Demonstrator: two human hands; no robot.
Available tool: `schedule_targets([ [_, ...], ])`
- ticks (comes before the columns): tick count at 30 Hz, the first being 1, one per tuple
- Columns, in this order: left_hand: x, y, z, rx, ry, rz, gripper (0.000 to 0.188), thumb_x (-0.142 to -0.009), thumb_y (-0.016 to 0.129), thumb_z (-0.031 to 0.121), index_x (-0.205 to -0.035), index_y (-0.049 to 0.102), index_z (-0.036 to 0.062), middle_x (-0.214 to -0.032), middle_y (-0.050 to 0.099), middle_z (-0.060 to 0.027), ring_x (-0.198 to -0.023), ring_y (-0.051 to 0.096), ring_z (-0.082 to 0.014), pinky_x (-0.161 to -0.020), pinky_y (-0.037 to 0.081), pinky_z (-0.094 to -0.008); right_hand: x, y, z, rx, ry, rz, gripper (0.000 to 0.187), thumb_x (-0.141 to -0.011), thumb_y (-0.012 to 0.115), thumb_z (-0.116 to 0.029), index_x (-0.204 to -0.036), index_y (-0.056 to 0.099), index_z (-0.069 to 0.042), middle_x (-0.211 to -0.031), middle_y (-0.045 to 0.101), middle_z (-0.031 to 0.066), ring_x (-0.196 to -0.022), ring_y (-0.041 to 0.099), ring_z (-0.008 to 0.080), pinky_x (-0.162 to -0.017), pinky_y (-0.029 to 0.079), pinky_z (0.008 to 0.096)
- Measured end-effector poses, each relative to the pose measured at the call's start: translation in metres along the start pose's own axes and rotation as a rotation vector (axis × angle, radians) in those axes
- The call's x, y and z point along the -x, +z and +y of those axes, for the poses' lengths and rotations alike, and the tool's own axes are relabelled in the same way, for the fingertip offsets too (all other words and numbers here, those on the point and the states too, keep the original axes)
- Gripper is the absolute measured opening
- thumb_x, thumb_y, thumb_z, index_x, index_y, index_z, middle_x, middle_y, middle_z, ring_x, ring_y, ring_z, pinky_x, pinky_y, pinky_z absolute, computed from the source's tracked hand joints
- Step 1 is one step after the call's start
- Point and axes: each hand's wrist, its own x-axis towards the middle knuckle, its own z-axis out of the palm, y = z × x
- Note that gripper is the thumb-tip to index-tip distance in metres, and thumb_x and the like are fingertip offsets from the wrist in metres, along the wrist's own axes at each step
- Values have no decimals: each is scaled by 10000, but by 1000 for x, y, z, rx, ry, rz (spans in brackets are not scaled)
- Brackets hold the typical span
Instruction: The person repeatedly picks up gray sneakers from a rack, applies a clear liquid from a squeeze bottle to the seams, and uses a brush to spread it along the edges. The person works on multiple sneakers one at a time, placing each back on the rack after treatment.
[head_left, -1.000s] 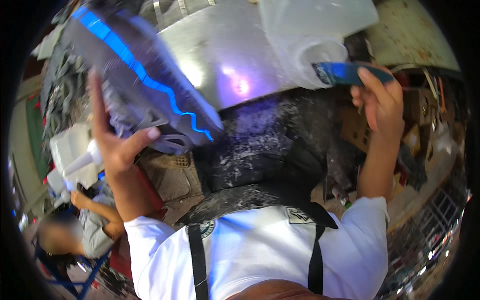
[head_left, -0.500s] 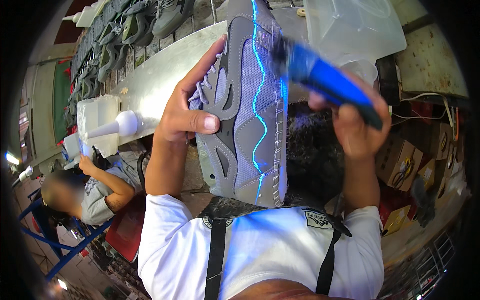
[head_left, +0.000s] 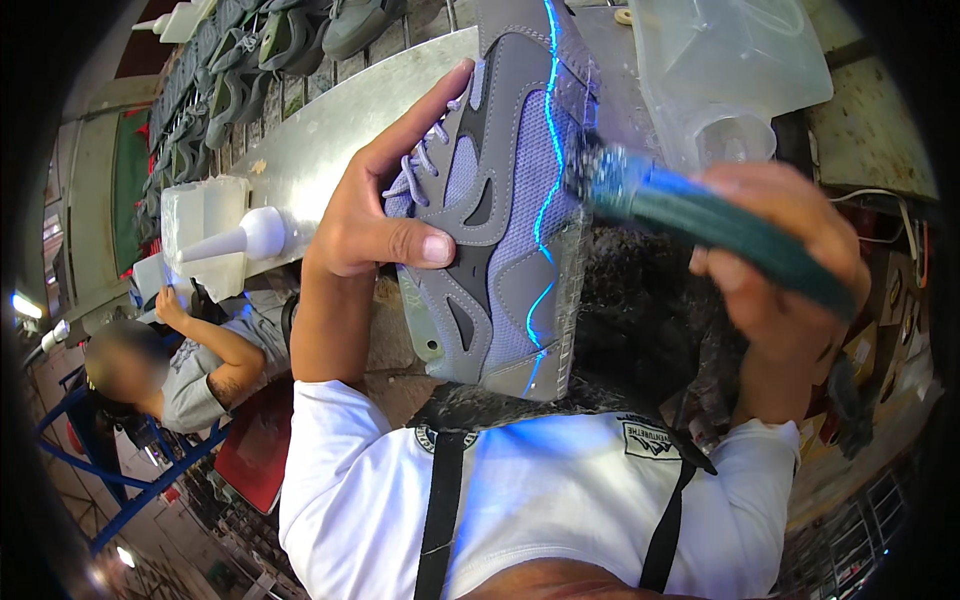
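My left hand [head_left: 385,220] grips a grey sneaker upper [head_left: 520,190] with laces, its thumb lying on the side panel and its fingers behind. The shoe stands long-ways before my chest. A wavy line of bright blue light [head_left: 541,225] runs down its side, inside the stitched edge on the right. In my right hand [head_left: 800,235] is a brush with a dark blue-green handle [head_left: 690,205], the fingers closed round it. The brush's dark bristles meet or nearly meet the shoe's right edge. They are blurred, so contact cannot be told.
A pale metal table [head_left: 330,120] carries a translucent box [head_left: 195,210] and a white nozzle bottle [head_left: 260,232]. A large translucent container [head_left: 735,65] stands at upper right, a clear cup [head_left: 735,138] before it. Grey shoes [head_left: 290,40] hang on a rack. Another person [head_left: 205,375] sits at left.
My right hand and the brush have moved right and downward, with the bristles lower along the shoe edge. The shoe has shifted slightly right and tilted, and the blue line falls nearer its edge.
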Motion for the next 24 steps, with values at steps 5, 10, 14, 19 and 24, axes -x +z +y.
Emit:
schedule_targets([
  [5, -6, -1, 1, -30, -15, -4, 1152, -563, 879, 187, -1545, 324, -49, -1486, 490, -199, -1369, 483, -264, -1174, 272, -340, 2, 6, -30, 134, 71, -67, 297, -870, 710, -98, -1102, 640, 74, -952, 713, 237, -810, 722, 315, -744, 593, 383],
  [10, -4, 4, 2, -36, -40, 27, 1144, -569, 868, 185, -1552, 324, -32, -1471, 507, -191, -1349, 501, -253, -1168, 280, -334, -2, -4, -23, 154, 22, -139, 292, -859, 711, -80, -1099, 639, 70, -968, 719, 233, -836, 728, 318, -763, 590, 390],
  [14, -6, 4, -1, 12, -49, 26, 1148, -567, 858, 191, -1555, 317, -29, -1473, 505, -189, -1345, 509, -256, -1168, 282, -333, 3, -12, -13, 64, -4, -134, 275, -859, 704, -63, -1091, 637, 68, -948, 725, 218, -780, 716, 268, -734, 579, 370],
  [19, -3, 9, -1, 23, -57, 89, 1164, -553, 854, 214, -1556, 316, -29, -1478, 498, -193, -1357, 503, -264, -1170, 286, -337, 18, 0, -11, -55, 35, -41, 262, -859, 658, -49, -1082, 625, 84, -879, 717, 179, -634, 662, 206, -719, 548, 348],
  [24, -11, 5, -4, 27, -45, 64, 1154, -551, 853, 212, -1550, 329, -29, -1478, 497, -197, -1362, 500, -269, -1169, 294, -340, 28, 7, -44, -43, 371, -4, 290, -834, 640, -70, -1073, 623, 93, -780, 692, 127, -670, 646, 186, -748, 526, 343],
])
